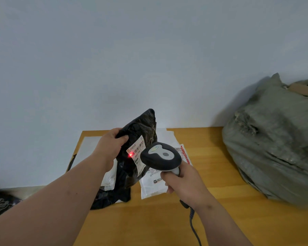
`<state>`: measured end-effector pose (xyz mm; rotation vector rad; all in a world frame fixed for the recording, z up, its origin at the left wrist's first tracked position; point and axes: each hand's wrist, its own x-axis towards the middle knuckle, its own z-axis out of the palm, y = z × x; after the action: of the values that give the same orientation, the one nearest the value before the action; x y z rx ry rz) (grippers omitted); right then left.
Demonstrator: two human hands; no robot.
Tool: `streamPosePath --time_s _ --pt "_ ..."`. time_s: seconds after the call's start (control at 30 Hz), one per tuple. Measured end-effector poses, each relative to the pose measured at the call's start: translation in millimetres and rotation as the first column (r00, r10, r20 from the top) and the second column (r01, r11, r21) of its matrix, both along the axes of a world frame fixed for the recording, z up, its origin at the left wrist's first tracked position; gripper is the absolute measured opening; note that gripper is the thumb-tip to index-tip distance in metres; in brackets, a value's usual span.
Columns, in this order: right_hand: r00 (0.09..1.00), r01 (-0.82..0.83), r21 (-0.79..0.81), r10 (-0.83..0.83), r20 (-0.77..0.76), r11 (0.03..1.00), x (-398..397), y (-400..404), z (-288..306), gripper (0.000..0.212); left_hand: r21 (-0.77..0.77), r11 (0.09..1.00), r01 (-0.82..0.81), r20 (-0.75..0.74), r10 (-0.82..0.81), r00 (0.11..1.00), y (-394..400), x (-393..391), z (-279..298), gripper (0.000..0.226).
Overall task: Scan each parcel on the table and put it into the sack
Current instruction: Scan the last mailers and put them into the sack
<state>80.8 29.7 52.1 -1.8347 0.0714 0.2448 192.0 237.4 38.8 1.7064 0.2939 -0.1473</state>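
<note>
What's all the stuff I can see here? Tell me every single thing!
black parcel: one, black, white label, held up over the table
scanner: one, dark grey and white, red dot on the label
cable: one, grey, trailing off the scanner
white parcels: several, white, flat on the table
table: one, orange wood, against the wall
sack: one, grey-green, right end of table
left hand: grips black parcel
right hand: grips scanner
</note>
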Motion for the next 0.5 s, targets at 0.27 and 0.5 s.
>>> streamPosePath --time_s 0.27,0.5 --pt "0.997 0.064 0.045 -0.066 0.027 0.997 -7 -6 5 0.018 0.064 0.998 0.017 0.102 -0.023 0.994 -17 -6 26 0.021" --pt "0.988 0.138 0.083 -0.143 0.060 0.987 -10 -44 12 0.010 0.272 0.961 -0.050 0.334 -0.046 0.941 -72 -12 61 0.024"
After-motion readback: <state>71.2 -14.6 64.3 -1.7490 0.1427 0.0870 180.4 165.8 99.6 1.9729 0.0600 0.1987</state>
